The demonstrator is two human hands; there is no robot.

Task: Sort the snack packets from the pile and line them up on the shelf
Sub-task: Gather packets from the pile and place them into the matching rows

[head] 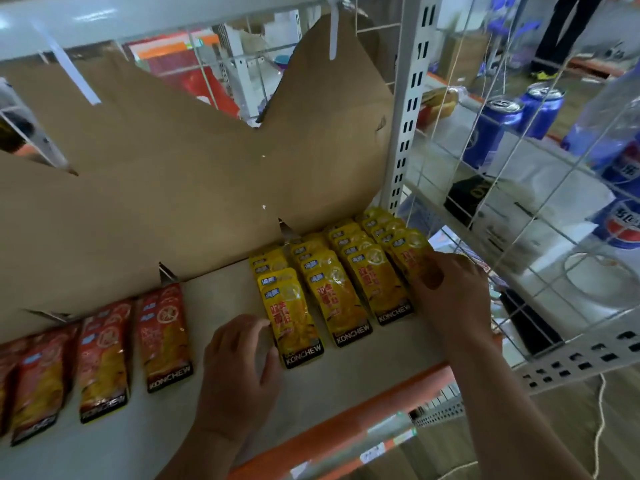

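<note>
Fingers: left hand (239, 368) loosely spread, fingertips (258, 323) touching the 9 o'clock edge of the front yellow packet (294, 323); right hand (450, 292) laid over the row furthest toward 3 o'clock, grip cannot be told.
Cardboard (173, 188): torn sheet standing at 12 o'clock, behind the packets.
Shelf (221, 299): pale board, orange front edge.
Yellow packets (341, 306): four overlapping rows lying flat, toward 3 o'clock.
Red packets (164, 337): overlapping rows lying flat, toward 9 o'clock.
Blue cans (491, 133): upright at 2 o'clock, beyond the wire rack (571, 362).
</note>
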